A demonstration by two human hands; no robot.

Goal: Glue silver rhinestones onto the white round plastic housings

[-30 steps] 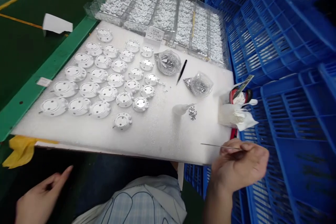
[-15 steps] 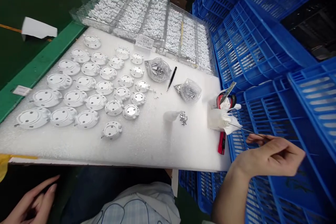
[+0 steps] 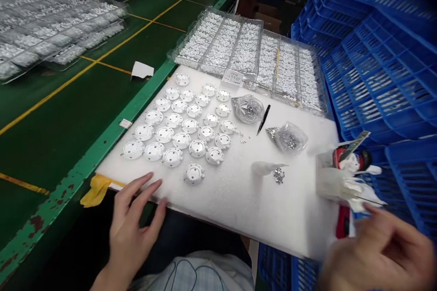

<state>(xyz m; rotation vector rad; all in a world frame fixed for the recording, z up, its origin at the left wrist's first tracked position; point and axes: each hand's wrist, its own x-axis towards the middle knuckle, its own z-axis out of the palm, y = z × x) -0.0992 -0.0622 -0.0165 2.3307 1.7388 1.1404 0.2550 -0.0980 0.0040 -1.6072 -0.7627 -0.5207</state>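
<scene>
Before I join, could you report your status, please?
Left hand open, near white discs. Right hand blurred at thin rod, grip unclear. Bottle stands between discs and rod.

Left fingers [image 3: 146, 197] spread near white discs [image 3: 172, 157]; right fingers [image 3: 385, 222] blurred near container [image 3: 326, 184].

Your left hand [image 3: 134, 218] hangs at 8 o'clock, fingers spread; your right hand [image 3: 384, 250], blurred, curls at 4 o'clock.

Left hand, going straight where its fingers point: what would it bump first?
Probably the white round piece just left of the frontmost one; how high the left hand is looks unclear.
</scene>
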